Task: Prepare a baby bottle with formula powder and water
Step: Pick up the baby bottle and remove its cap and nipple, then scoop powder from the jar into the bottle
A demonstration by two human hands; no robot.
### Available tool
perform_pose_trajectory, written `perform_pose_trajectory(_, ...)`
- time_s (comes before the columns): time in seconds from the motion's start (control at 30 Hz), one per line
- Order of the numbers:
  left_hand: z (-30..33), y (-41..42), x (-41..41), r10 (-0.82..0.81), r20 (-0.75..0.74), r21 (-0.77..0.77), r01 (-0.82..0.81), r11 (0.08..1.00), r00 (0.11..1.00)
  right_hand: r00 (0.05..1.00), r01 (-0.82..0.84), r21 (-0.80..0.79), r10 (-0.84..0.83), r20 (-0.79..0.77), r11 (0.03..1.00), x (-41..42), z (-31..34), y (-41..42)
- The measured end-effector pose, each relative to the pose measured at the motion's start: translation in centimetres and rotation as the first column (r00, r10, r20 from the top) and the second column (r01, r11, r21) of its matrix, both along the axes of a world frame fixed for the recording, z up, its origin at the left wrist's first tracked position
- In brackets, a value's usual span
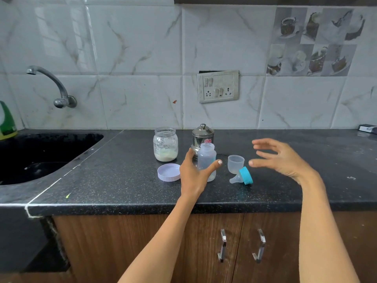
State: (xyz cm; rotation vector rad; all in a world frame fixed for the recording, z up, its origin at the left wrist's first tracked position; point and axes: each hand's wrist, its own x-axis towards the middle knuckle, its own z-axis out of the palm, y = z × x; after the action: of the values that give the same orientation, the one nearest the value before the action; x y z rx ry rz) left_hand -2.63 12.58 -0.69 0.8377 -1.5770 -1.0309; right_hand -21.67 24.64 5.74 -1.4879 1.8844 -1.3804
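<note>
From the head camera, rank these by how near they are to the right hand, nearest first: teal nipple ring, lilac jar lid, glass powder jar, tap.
From the right hand, open above the counter:
1. Teal nipple ring, lying on its side just below-left of the fingertips.
2. Lilac jar lid, flat on the counter beyond the left hand.
3. Glass powder jar, open, behind that lid.
4. Tap, on the wall over the sink, far left.

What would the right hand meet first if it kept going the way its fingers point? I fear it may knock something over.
The right hand points leftward, fingers spread, empty. First in line looks to be the clear cap, upright beside the teal-ringed nipple; the hand may be above it, as depth is unclear.
</note>
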Motion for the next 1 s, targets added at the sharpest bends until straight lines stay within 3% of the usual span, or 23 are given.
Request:
perform_pose_trajectory(0.17, 2.6, -2.1, 2.0, 0.223, -0.182, -0.067, -0.238, 0.969, 0.958, 0.995, -0.052, -0.183, 0.036, -0.088, 0.982, 2.1, 5.1, -3.1)
perform_pose_trajectory(0.3, 3.8, -7.8, 4.2, 0.379, -0.088, 0.002, -0.381, 0.925, 0.921, 0.982, -0.125, -0.237, 0.085, -0.171, 0.964, 4.6, 8.3, -8.3)
perform_pose_trajectory(0.43, 3.1, -11.8, 5.0, 0.336, 0.125, 0.167, -0.354, 0.920, 0.933, 0.959, -0.189, -0.099, 0.162, -0.233, 0.977, 6.7, 8.6, -14.4)
perform_pose_trajectory(0.63, 2.4, -14.5, 4.4, 0.228, 0.258, 0.150, -0.272, 0.951, 0.939, 0.938, -0.208, 0.106, 0.229, -0.261, 0.972, 7.9, 5.5, -21.5)
perform_pose_trajectory(0.77, 2.0, -15.2, 3.8, 0.209, 0.272, 0.099, -0.243, 0.965, 0.939, 0.927, -0.218, 0.167, 0.257, -0.274, 0.962, 8.9, 5.0, -23.0)
perform_pose_trajectory(1.0, 1.9, -15.2, 3.9, 0.319, 0.237, 0.011, -0.332, 0.943, 0.917, 0.913, -0.223, 0.210, 0.279, -0.298, 0.952, 9.5, 5.0, -23.1)
